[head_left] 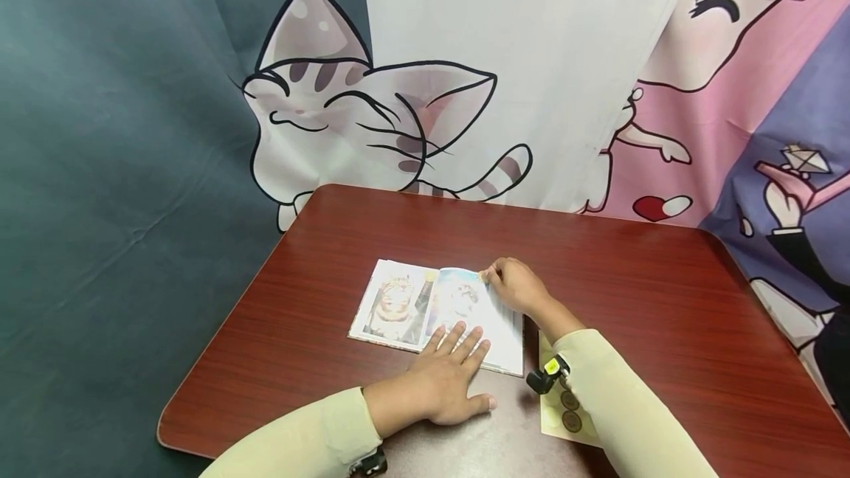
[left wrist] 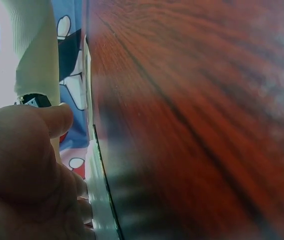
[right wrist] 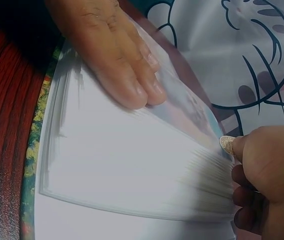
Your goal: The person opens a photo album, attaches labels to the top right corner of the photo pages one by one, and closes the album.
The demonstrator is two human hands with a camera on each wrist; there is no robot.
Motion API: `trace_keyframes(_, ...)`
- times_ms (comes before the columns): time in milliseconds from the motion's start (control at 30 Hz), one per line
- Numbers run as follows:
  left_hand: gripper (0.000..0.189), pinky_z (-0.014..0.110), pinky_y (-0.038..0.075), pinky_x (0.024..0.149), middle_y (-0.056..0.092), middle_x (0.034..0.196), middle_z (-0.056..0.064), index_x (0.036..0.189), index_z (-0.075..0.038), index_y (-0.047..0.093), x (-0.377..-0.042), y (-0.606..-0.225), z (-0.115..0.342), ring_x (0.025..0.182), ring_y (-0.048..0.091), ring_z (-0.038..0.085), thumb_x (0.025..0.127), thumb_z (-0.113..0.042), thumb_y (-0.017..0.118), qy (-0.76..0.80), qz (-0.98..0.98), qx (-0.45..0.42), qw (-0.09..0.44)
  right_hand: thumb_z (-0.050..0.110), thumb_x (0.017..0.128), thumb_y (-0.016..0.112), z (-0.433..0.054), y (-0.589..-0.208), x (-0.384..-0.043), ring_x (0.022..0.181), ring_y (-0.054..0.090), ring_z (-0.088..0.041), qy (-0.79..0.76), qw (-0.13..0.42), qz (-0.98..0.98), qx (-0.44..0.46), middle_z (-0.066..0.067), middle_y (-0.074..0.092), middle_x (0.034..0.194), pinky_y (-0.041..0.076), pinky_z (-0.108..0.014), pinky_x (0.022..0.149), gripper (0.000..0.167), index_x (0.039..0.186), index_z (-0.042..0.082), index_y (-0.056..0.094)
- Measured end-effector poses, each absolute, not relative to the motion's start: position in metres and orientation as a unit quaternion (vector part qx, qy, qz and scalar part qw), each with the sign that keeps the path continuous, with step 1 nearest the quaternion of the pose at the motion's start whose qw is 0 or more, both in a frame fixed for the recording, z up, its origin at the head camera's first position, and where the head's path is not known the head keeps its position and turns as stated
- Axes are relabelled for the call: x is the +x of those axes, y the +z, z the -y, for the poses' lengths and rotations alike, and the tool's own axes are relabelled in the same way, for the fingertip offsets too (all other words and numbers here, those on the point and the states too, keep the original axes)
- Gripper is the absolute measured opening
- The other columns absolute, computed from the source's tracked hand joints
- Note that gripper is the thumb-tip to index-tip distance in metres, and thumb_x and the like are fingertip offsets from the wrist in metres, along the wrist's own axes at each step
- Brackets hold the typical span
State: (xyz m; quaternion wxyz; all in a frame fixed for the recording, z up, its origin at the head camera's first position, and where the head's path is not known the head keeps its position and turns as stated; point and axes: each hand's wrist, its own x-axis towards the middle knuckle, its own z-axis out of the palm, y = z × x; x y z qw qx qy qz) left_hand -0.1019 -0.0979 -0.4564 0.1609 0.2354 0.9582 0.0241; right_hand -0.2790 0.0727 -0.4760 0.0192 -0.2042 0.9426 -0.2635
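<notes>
An open book with printed pictures lies on the table. My left hand rests flat with spread fingers across the lower edge of its right page. In the left wrist view, the left hand lies along the book's edge. At the top of the right page my right hand pinches a small round gold sticker between thumb and finger. The right wrist view shows the right hand's other fingers curled beside the stacked page edges.
A pale yellow sheet with round coin-like stickers lies partly under the right forearm. The reddish-brown table extends around the book. Behind it hang cartoon-printed curtains. Each wrist wears a small black camera.
</notes>
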Motion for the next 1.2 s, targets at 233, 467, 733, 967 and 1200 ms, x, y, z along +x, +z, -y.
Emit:
trace_keyframes(233,0.087,0.045,0.005,0.124,0.007,0.171,-0.003,0.166,-0.025,0.017,-0.101,-0.458,0.097,0.156,0.001,0.022,0.097,-0.075,0.038,0.02,-0.959,0.235,0.158,0.021,0.1,0.063,-0.071,-0.481,-0.279,0.094,0.062,-0.025,-0.256,0.014,-0.947,-0.196,-0.007,0.067,0.096,0.051,-0.046,0.085,0.014,0.093,0.011,0.07)
trace_keyframes(467,0.088,0.045,0.006,0.124,0.009,0.171,-0.003,0.165,-0.025,0.018,-0.099,-0.457,0.096,0.156,0.003,0.022,0.097,-0.075,0.038,0.011,-0.96,0.236,0.152,0.022,0.096,0.071,-0.071,-0.484,-0.278,0.093,0.061,-0.027,-0.262,0.012,-0.948,-0.183,-0.008,0.064,0.097,0.051,-0.047,0.084,0.014,0.097,0.009,0.067)
trace_keyframes(733,0.087,0.045,0.006,0.124,0.009,0.171,-0.002,0.165,-0.025,0.018,-0.101,-0.457,0.096,0.156,0.003,0.022,0.097,-0.075,0.037,0.006,-0.96,0.237,0.147,0.024,0.096,0.072,-0.074,-0.485,-0.276,0.111,0.062,-0.03,-0.274,-0.013,-0.94,-0.204,-0.011,0.063,0.119,0.052,-0.052,0.089,0.021,0.114,0.014,0.07)
trace_keyframes(967,0.087,0.046,0.006,0.124,0.01,0.171,-0.002,0.165,-0.024,0.019,-0.1,-0.456,0.096,0.156,0.003,0.022,0.097,-0.074,0.039,0.013,-0.96,0.236,0.147,0.021,0.096,0.071,-0.076,-0.487,-0.277,0.107,0.063,-0.03,-0.274,-0.027,-0.932,-0.237,-0.009,0.068,0.11,0.051,-0.05,0.093,0.014,0.102,0.012,0.079)
trace_keyframes(1200,0.083,0.047,0.008,0.124,0.014,0.171,-0.001,0.164,-0.023,0.024,-0.102,-0.456,0.098,0.156,0.006,0.023,0.099,-0.072,0.039,0.043,-0.961,0.233,0.142,0.013,0.093,0.071,-0.083,-0.49,-0.276,0.107,0.065,-0.033,-0.284,-0.043,-0.916,-0.281,-0.012,0.073,0.105,0.05,-0.05,0.097,0.019,0.107,0.002,0.078)
